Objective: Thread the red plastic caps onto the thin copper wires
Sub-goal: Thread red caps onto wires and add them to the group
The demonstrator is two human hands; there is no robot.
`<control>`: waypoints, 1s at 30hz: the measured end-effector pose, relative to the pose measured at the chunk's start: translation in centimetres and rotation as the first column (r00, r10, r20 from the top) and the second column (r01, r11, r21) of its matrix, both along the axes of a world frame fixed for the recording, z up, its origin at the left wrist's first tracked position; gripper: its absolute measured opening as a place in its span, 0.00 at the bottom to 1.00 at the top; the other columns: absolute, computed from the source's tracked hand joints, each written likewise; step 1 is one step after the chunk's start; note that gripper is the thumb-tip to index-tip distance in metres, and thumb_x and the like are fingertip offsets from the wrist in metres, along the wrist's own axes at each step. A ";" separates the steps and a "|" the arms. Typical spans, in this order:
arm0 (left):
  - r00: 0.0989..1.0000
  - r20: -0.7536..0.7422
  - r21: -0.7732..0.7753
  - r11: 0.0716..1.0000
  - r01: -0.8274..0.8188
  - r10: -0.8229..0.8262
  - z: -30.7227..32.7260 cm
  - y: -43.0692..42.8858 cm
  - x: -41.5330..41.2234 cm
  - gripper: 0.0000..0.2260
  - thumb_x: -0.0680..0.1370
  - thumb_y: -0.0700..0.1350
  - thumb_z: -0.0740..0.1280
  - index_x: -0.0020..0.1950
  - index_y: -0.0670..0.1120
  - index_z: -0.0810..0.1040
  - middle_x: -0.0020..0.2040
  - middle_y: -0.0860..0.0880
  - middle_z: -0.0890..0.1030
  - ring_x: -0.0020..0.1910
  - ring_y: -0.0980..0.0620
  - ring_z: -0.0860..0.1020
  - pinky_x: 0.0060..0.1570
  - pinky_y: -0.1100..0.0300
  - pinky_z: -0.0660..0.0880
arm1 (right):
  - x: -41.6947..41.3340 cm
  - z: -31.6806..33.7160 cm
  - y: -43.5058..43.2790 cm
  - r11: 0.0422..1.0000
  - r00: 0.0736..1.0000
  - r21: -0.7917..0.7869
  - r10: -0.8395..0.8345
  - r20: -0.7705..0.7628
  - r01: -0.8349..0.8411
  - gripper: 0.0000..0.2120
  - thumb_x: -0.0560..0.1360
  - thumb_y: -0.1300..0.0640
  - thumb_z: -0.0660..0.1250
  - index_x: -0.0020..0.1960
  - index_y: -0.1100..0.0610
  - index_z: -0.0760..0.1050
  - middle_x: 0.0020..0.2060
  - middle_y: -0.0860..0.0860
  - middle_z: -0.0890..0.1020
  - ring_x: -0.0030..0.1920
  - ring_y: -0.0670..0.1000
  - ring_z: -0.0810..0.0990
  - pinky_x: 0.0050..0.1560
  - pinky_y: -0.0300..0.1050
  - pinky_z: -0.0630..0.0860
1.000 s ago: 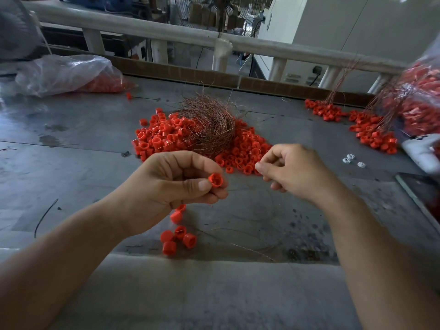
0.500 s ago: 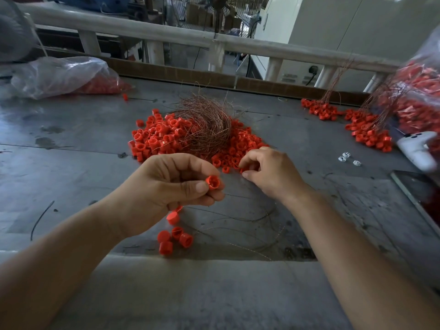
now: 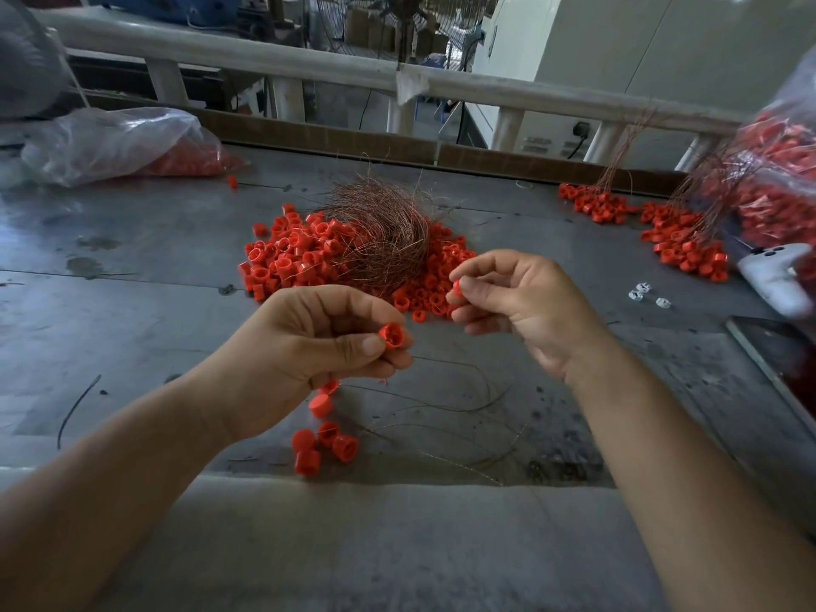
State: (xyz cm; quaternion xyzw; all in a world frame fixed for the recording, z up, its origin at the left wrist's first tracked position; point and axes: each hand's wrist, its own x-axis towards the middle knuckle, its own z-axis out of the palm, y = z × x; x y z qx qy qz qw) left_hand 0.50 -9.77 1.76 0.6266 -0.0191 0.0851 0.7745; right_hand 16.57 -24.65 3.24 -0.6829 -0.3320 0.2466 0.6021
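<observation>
Strung caps: a cluster of red plastic cylinder caps (image 3: 324,448) lay on the grey metal surface (image 3: 132,329) at the near edge. Two more sat just above it, leading toward 12 o'clock under the left hand.

Left hand: the left hand (image 3: 304,364) hovered over the surface, its fingers (image 3: 353,346) clenched. Thumb and forefinger were grasping one open-mouthed red plastic cap (image 3: 392,335).

Wire: a thin copper wire strand (image 3: 441,361) ran out from beside that pinch toward 3 o'clock, then curved back along the surface. It was too fine to tell whether its free end sat in the pinch.

Right hand: the right hand (image 3: 521,298) was raised at 2 o'clock from the left, its fingertips grasping a second red plastic cap (image 3: 458,287).

Relation: the second cap lay at about 2 o'clock from the left fingers, near but apart, and only the right hand carried it. As I judged it, the next move turned on bringing it down toward 8 o'clock, with its bore in line with the strand's long axis.

Stock: at 12 o'clock beyond both hands lay a heap of loose red plastic caps (image 3: 282,262), with a tangled nest of copper wire (image 3: 384,240) on it.

Far: bunches of wired red caps (image 3: 596,207) lay at 2 o'clock, and a clear plastic bag of red caps (image 3: 119,143) at 10 o'clock.
</observation>
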 end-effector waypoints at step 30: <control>0.994 -0.031 0.056 0.993 -0.104 0.106 0.3 -0.5 0.0 0.10 0.64 0.37 0.67 0.40 0.47 0.84 0.39 0.46 0.84 0.40 0.51 0.83 0.38 0.65 0.78 | -2.4 0.2 0.5 0.960 0.949 0.113 0.272 -0.158 -0.256 0.07 0.65 0.59 0.65 0.42 0.54 0.80 0.33 0.50 0.82 0.33 0.47 0.81 0.31 0.37 0.77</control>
